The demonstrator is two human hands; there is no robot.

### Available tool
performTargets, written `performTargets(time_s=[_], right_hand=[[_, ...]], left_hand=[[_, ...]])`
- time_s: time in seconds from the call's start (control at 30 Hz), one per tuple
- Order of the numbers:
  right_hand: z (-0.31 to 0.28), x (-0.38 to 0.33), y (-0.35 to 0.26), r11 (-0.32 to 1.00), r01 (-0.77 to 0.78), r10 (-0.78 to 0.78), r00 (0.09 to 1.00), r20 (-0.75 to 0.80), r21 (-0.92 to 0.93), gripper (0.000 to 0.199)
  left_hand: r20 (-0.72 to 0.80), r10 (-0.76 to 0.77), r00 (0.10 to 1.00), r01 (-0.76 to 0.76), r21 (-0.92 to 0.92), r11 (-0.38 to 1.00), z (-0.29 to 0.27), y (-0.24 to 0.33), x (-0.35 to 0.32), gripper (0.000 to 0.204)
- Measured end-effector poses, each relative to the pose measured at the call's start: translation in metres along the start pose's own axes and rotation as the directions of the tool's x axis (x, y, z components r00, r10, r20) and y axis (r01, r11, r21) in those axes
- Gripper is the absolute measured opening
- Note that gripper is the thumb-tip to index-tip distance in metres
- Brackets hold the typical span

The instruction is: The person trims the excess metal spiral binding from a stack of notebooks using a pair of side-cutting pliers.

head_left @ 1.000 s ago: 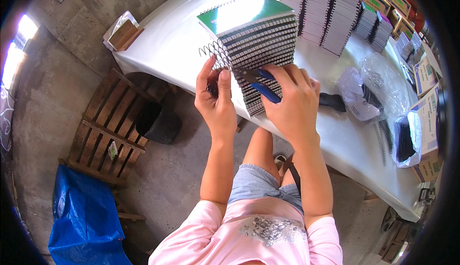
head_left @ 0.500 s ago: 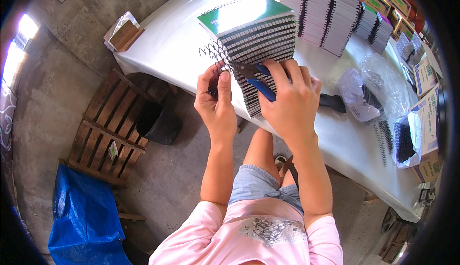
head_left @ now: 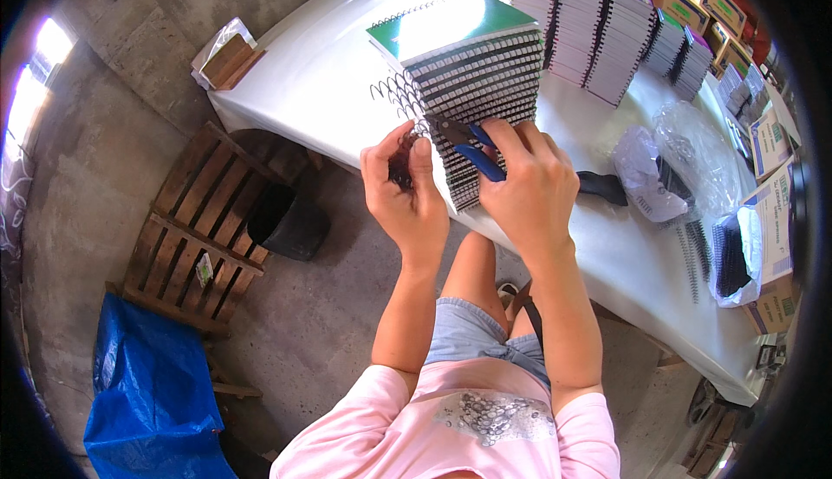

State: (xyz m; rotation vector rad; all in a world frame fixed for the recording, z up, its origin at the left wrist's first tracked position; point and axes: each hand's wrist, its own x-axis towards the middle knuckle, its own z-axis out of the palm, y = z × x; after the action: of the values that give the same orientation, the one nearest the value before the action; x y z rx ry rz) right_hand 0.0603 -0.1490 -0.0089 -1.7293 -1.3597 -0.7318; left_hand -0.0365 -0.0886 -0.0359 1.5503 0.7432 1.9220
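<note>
A tall stack of spiral-bound notebooks [head_left: 481, 80] with a green top cover stands near the table's edge, black coils facing me. Loose coil ends [head_left: 394, 96] stick out from its left side. My right hand [head_left: 533, 180] grips blue-handled cutting pliers [head_left: 475, 151], their dark jaws at the stack's left corner among the coil ends. Close beside the jaws, my left hand [head_left: 406, 188] is closed, thumb and fingertips near a coil end. A dark tangle of what look like coil pieces [head_left: 402, 167] shows in its palm.
More bound stacks [head_left: 589, 37] stand at the back right, with a person's blue sleeve behind. Plastic bags [head_left: 650, 171], loose coils [head_left: 693, 249] and cartons [head_left: 774, 219] lie along the right of the white table [head_left: 303, 63]. A wooden pallet [head_left: 195, 228] and black bin [head_left: 290, 223] are at left.
My left hand has shifted slightly right and down. The pliers have moved a little right and down with my right hand, still at the coil ends.
</note>
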Motion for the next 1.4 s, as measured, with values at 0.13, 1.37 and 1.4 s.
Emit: performTargets(time_s=[0.13, 1.37, 1.4], right_hand=[[-0.005, 0.0, -0.004, 0.998, -0.057, 0.056, 0.995, 0.077, 0.012, 0.03], [-0.009, 0.007, -0.003, 0.982, -0.173, 0.157, 0.97, 0.185, 0.074, 0.037], [-0.009, 0.007, -0.002, 0.982, -0.173, 0.157, 0.97, 0.185, 0.073, 0.037]], left_hand=[[-0.034, 0.178, 0.983, -0.169, 0.185, 0.968, -0.007, 0.009, -0.002, 0.017], [0.21, -0.397, 0.894, 0.449, -0.423, 0.787, 0.003, 0.011, 0.028, 0.021], [0.21, -0.397, 0.893, 0.449, -0.422, 0.787, 0.004, 0.012, 0.027, 0.021]])
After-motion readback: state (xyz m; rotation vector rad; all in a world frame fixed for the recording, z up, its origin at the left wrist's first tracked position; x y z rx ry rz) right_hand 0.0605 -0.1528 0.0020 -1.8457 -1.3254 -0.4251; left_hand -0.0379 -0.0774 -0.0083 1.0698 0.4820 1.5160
